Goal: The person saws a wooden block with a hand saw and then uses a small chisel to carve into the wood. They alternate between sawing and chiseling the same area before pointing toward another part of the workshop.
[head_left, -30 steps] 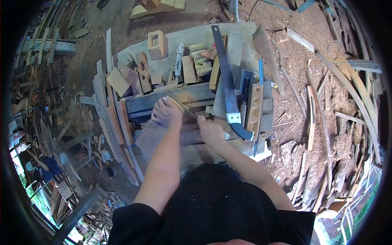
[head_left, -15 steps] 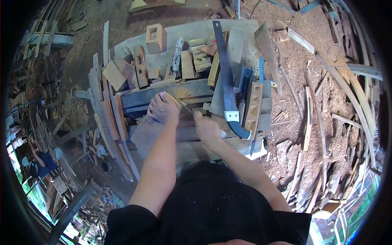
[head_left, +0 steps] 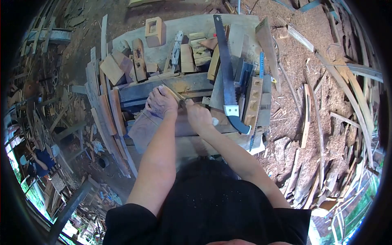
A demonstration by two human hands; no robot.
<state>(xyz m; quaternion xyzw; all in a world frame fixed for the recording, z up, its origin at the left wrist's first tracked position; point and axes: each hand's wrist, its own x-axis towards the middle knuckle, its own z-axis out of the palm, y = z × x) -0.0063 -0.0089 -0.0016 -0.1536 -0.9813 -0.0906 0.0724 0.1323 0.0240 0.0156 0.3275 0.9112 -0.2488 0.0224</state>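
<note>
My left hand (head_left: 162, 101) is closed round a small piece of wood (head_left: 173, 92), whose pale edge shows beside the thumb. In my right hand (head_left: 199, 115) is a slim, file-like tool (head_left: 182, 99); its narrow dark shaft lies along that wood edge, pointing away from me. A white end (head_left: 215, 121) shows past the right palm, possibly the handle's butt. Beneath the left wrist lies a broad wooden block (head_left: 145, 131). Right of my hands, a handsaw (head_left: 227, 65) rests with its black and white handle towards me.
Several wood blocks and a hollowed block (head_left: 154, 32) stand on the bench board (head_left: 175, 43) beyond my hands. A mortised bar (head_left: 255, 98) and a blue ruler (head_left: 261, 65) lie right of the saw. Wood strips and shavings (head_left: 294, 122) cover the ground. Another person (head_left: 41, 161) is at far left.
My right hand has moved forward and left, carrying the tool along the wood edge towards my left hand. The left hand keeps its grip on the wood. The view has shifted slightly.
</note>
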